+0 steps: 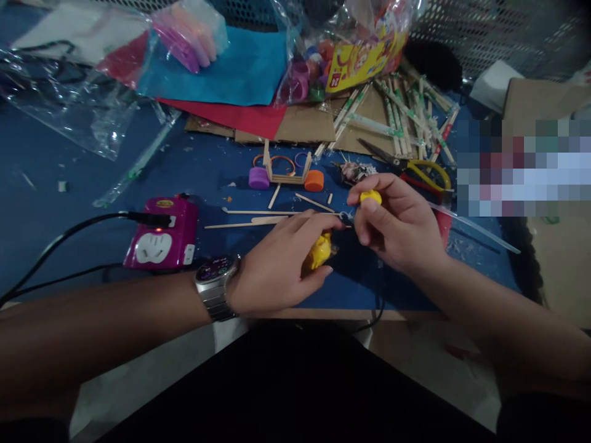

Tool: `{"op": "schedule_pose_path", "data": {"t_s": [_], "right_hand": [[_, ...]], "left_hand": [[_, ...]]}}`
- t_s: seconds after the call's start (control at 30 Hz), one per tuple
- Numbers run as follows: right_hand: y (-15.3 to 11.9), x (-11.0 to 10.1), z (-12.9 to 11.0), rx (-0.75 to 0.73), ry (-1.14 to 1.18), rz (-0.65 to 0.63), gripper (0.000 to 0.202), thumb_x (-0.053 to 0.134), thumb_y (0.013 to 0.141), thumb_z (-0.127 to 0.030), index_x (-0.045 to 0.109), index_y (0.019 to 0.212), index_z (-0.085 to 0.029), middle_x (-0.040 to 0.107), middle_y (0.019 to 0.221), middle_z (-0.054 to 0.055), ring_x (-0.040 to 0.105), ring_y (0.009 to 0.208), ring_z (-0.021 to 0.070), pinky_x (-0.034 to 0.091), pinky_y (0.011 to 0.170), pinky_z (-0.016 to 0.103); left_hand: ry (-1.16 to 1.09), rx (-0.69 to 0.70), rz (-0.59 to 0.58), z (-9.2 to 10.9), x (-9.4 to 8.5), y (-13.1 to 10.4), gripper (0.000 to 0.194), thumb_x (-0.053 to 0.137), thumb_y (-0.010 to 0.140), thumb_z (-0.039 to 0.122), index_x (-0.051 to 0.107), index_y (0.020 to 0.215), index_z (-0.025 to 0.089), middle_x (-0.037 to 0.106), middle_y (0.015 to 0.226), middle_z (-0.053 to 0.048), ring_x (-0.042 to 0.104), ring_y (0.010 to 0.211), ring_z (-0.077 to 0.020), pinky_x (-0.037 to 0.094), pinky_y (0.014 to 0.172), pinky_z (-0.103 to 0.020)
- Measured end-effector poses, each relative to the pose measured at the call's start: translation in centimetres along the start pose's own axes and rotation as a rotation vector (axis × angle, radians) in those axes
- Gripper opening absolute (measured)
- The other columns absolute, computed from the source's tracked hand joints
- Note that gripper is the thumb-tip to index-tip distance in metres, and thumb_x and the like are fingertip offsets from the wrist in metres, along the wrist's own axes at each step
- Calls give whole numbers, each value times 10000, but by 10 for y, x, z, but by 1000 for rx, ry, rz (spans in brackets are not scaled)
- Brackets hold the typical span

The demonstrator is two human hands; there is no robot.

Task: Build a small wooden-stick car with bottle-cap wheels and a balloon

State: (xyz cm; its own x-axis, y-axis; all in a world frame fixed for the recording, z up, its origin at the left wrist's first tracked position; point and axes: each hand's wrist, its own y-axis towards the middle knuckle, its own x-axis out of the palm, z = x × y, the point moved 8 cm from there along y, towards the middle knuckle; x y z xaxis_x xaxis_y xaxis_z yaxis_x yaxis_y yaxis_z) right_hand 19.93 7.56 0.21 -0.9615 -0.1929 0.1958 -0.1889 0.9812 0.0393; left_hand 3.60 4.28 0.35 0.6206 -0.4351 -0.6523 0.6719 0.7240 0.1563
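Work surface: dark blue table covering [69, 184], littered with scraps and slivers; a pale wooden table edge shows along its near side. Behind it, a white perforated mesh panel [484, 31] closes off the far side.

Left hand [281, 264]: fingers curled around a yellow gun-shaped tool [318, 251], its tip pointing toward the other hand. A metal wristwatch [216, 284] sits on the wrist.

Right hand [397, 224]: thumb and forefinger pinched on a small yellow cap [370, 197], held just above the table, close to the tool's tip.

Centre: a small frame of wooden sticks [282, 172] with a purple cap [258, 178] at one end and an orange cap [314, 180] at the other; loose sticks [258, 215] lie just in front of it.

Left: magenta power socket [160, 237] with a black cable [69, 231] plugged in.

Far side: blue felt sheet [249, 67], red felt sheet [240, 117], cardboard [305, 126], clear plastic bag of coloured caps [346, 49], a heap of wrapped chopsticks [406, 111], yellow-handled scissors [415, 167].

Right: a cardboard box [530, 98], partly blurred out.
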Motion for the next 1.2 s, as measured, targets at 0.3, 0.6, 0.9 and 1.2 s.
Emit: {"op": "schedule_pose_path", "data": {"t_s": [0.3,0.6,0.9,1.2], "right_hand": [[-1,1,-7,-32,124,-66,466,740,1016,-625,706,800,-213,552,648,-23,532,497,124,370,441,273],[-5,6,-10,-44,69,-89,384,744,1048,-519,670,838,-206,509,690,-41,502,498,101,357,442,249],[-11,7,-9,-99,-219,-141,116,687,1097,-324,734,1163,-240,631,803,-29,575,597,101,448,555,249],[-27,35,-33,-530,-867,-335,666,794,1010,-494,614,1588,-216,668,951,39,625,817,191,552,737,323]], "left_hand": [[65,37,-70,3,4,1,484,746,969,250,551,1408,192,667,1394,-105,599,1325,-316,484,1176,-508],[12,9,-80,2,5,1,531,678,898,99,553,1404,202,628,1448,-106,596,1378,-279,507,1207,-440],[-344,76,140,1,-6,0,750,640,782,-2,513,1476,252,624,1463,-102,645,1373,-272,533,1234,-454],[-632,-65,222,-16,-9,3,797,706,858,64,445,1579,282,663,1344,-93,741,1222,-257,647,1102,-461]]}}
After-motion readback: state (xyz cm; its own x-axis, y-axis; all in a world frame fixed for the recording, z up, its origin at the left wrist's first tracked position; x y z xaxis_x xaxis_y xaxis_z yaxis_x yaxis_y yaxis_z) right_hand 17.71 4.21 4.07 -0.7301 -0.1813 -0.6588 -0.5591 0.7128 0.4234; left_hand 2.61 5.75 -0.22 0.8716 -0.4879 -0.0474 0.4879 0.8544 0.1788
